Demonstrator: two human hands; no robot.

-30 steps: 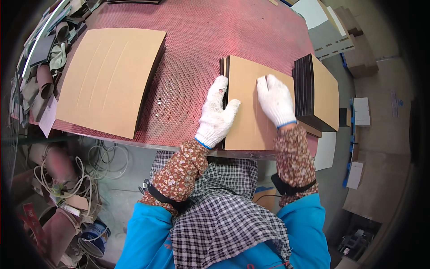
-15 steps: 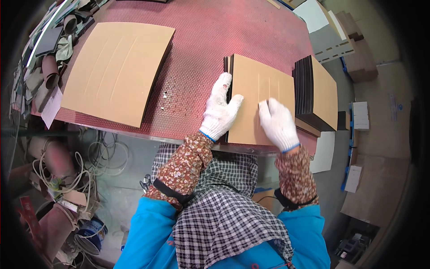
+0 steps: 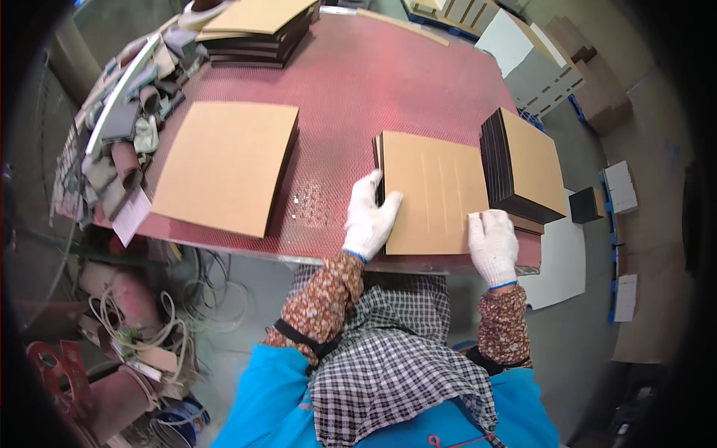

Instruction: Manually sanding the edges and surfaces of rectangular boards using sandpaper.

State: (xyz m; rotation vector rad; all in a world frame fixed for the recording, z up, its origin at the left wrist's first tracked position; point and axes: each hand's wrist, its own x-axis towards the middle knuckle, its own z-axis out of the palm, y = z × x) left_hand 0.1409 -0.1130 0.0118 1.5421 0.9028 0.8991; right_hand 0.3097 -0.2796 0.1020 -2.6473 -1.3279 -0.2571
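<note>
A tan board (image 3: pixel 437 190) with shallow creases lies on a pile with dark edges at the table's near right. My left hand (image 3: pixel 371 215), in a white knit glove, grips its left edge, thumb on top and fingers down the side. My gloved right hand (image 3: pixel 494 246) is closed, knuckles up, at the board's near right corner. What its curled fingers hold, if anything, is hidden. Just beyond that hand stands a tall stack of tan boards (image 3: pixel 534 164) with dark sides.
Another tan pile (image 3: pixel 228 164) lies at the left, and a further stack (image 3: pixel 258 19) at the far left. Scraps and rolled pieces (image 3: pixel 127 160) crowd the red mesh table's (image 3: pixel 373 75) left edge. Hoses and a bucket (image 3: pixel 179 422) are below left. White boxes (image 3: pixel 515 56) stand beyond right.
My right hand has moved from the middle of the board to its near right corner, still closed. My left hand keeps its place on the left edge. The view has shifted, showing more far table.
</note>
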